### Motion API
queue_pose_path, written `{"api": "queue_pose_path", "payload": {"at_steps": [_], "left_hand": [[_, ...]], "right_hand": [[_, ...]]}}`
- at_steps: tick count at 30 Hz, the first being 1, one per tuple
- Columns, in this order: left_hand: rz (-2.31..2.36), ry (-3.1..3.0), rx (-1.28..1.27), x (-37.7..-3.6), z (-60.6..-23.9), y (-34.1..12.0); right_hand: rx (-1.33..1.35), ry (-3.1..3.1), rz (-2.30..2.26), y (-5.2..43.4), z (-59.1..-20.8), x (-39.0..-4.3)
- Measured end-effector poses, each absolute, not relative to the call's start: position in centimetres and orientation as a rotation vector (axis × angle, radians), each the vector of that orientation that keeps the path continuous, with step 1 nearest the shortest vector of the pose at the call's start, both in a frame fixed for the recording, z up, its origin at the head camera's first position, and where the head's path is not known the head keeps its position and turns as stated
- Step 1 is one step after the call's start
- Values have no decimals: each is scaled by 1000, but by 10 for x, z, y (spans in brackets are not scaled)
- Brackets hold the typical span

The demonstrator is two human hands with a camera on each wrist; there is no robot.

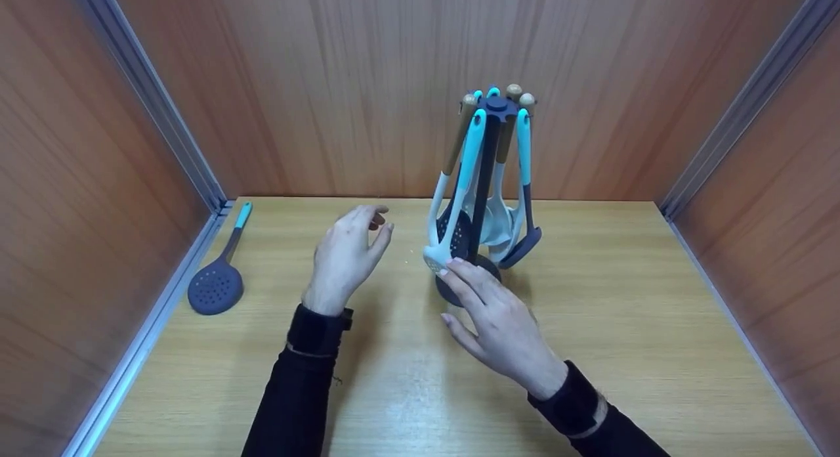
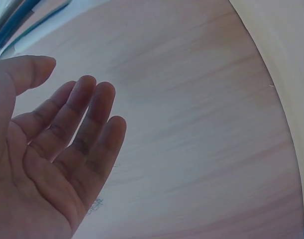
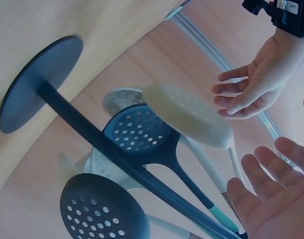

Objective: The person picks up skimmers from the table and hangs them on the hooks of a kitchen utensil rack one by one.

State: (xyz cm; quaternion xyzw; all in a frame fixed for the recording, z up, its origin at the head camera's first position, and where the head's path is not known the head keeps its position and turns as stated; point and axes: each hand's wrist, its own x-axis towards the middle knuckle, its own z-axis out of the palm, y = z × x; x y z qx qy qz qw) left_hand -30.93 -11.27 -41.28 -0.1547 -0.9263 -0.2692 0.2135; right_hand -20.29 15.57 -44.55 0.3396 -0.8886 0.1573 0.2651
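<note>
A dark utensil stand [image 1: 486,188] stands upright on the table, hung with several kitchen utensils with turquoise or brown handles. My right hand [image 1: 502,326] is in front of its round base [image 3: 22,99], fingers extended and slightly spread, holding nothing. Its fingertips overlap the lower end of a white utensil [image 1: 434,256] in the head view; the right wrist view shows a gap between them. Left of the stand, my left hand [image 1: 344,253] hovers with fingers loosely bent and palm bare in the left wrist view. A dark perforated skimmer [image 1: 215,287] with a turquoise handle tip lies at the far left.
Wooden panels enclose the table [image 1: 407,378] at the back [image 1: 394,83] and on both sides, with metal strips [image 1: 164,115] along the corners. In the right wrist view, a dark skimmer [image 3: 142,130] and another perforated dark utensil [image 3: 104,211] hang around the pole.
</note>
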Motion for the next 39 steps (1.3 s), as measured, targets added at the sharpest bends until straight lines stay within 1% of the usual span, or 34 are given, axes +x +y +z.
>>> {"api": "queue_pose_path", "payload": {"at_steps": [12, 19, 30, 39], "left_hand": [[-748, -2574, -333, -318, -416, -139], [-768, -2613, -269, -322, -419, -152], [-787, -2657, -189, -336, -433, -172], [-805, -2710, -129, -343, -448, -192]], "right_hand": [[1023, -2507, 274, 143, -455, -195], [1102, -2527, 161, 135, -471, -195], [1225, -2537, 124, 126, -505, -202], [1261, -2563, 36, 125, -517, -207]]}}
